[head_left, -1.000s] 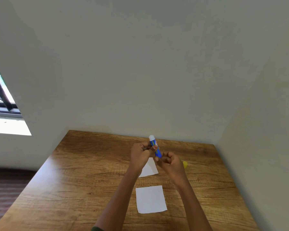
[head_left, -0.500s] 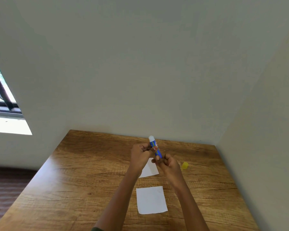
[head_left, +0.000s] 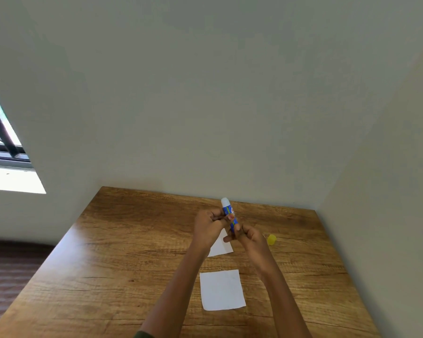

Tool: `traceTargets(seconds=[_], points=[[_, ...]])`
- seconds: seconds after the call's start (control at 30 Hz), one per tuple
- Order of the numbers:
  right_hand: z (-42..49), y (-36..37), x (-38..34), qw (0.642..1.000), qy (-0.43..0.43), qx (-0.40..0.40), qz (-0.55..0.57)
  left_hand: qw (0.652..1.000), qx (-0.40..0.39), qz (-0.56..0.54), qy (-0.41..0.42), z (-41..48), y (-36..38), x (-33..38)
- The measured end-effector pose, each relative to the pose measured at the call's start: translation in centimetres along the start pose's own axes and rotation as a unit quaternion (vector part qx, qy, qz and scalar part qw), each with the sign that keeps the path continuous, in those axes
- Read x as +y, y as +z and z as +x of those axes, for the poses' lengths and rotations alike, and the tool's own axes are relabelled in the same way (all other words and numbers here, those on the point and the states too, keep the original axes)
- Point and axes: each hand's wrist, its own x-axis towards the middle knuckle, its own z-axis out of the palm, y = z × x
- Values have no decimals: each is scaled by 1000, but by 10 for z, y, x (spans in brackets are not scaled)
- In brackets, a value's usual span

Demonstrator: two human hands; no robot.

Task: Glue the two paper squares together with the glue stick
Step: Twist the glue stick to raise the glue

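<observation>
Both hands, left hand [head_left: 209, 225] and right hand [head_left: 250, 236], grip the uncapped glue stick [head_left: 228, 214] at frame centre, probably twisting glue out; next, spreading it on a paper square [head_left: 222, 289].

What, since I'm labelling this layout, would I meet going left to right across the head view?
Window → left hand → right hand → yellow cap. The glue stick, gripped by both hands, the near paper square and the far paper square overlap them, so I leave them out.

wooden table [head_left: 112, 259] in corner — pale plain walls [head_left: 205, 93] | bright window [head_left: 3, 152] at left | dark floor [head_left: 7, 272]
</observation>
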Motion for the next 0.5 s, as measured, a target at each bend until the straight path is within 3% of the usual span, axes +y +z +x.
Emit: traceTargets(seconds=[0.17, 0.27, 0.4, 0.5], points=[[-2, 0, -3, 999, 34, -31, 27, 1000, -2, 11, 2, -1, 1, -1], [0, 2, 2, 999, 20, -8, 40, 1000, -4, 3, -8, 0, -1, -1], [2, 3, 6, 987, -5, 15, 160, 999, -20, -11, -30, -1, -3, -5], [6, 3, 9, 990, -37, 16, 135, 998, -33, -28, -45, -1, -2, -9]])
